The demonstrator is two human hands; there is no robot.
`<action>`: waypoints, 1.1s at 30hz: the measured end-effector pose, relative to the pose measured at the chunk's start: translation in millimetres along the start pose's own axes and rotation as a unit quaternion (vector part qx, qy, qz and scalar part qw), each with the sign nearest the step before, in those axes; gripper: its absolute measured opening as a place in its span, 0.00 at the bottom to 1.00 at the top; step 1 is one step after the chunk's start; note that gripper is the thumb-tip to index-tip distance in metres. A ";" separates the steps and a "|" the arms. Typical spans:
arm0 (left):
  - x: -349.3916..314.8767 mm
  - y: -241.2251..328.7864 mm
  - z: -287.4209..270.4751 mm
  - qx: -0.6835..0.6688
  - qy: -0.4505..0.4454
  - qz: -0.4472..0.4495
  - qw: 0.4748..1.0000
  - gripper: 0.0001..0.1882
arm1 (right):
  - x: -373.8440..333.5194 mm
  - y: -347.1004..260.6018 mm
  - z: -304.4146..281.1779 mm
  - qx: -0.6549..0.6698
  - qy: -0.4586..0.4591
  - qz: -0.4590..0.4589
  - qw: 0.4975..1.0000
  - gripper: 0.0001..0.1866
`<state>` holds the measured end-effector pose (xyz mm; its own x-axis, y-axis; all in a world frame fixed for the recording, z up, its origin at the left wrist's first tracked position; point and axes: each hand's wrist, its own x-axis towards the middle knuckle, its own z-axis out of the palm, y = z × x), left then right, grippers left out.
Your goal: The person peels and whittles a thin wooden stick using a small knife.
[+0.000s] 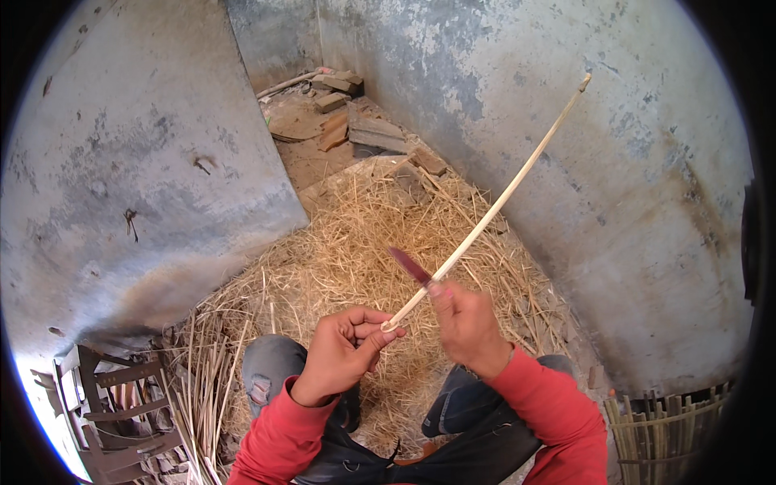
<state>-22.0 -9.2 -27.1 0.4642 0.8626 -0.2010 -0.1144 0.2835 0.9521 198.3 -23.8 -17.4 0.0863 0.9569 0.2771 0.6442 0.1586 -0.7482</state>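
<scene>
The straw pile (347, 259) spread across the floor ahead of my knees, between two stained walls (614, 162), with loose bricks (356, 121) lying farther back. Over it ran the long bamboo strip (493, 212), slanting from my left hand (343, 352) up to the right, its far tip near the right-hand wall. My left hand was closed around the strip's near end, the thumb and fingers pinching it. My right hand (467, 323) sat just beside it, fisted around the handle of a knife, whose reddish blade (411, 265) crossed the strip just above my fingers (the handle itself was buried in my grip). A bundle of cut canes (659, 428) was cut off at the lower right edge.
</scene>
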 end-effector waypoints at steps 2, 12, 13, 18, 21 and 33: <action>1.8 0.3 0.4 0.001 -0.001 0.001 1.000 0.12 | -6.3 -6.2 5.8 0.018 -0.040 0.008 0.999 0.22; 2.5 -3.3 -4.9 0.016 0.000 -0.004 1.000 0.09 | -16.2 -9.1 21.4 0.153 -0.174 0.057 0.971 0.23; 2.5 -2.8 -5.5 0.022 -0.007 -0.008 1.000 0.09 | -14.8 -6.6 19.6 0.205 -0.203 0.077 0.954 0.23; 1.4 -4.0 3.6 0.013 0.005 0.021 1.000 0.13 | -10.5 6.0 8.5 0.255 -0.164 0.127 0.945 0.20; 4.2 -11.4 3.6 0.056 0.012 0.040 0.998 0.13 | -5.7 -3.9 1.2 0.202 -0.127 0.089 0.967 0.17; 6.1 -25.2 2.3 0.165 0.039 0.051 0.984 0.10 | -12.4 -3.7 13.1 0.075 -0.148 -0.024 0.986 0.08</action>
<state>-14.3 -12.0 -51.9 0.3956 0.9123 -0.1057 0.1406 0.0536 0.9886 184.9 -33.0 -26.0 -0.1805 0.9731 0.1432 0.5199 0.2180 -0.8260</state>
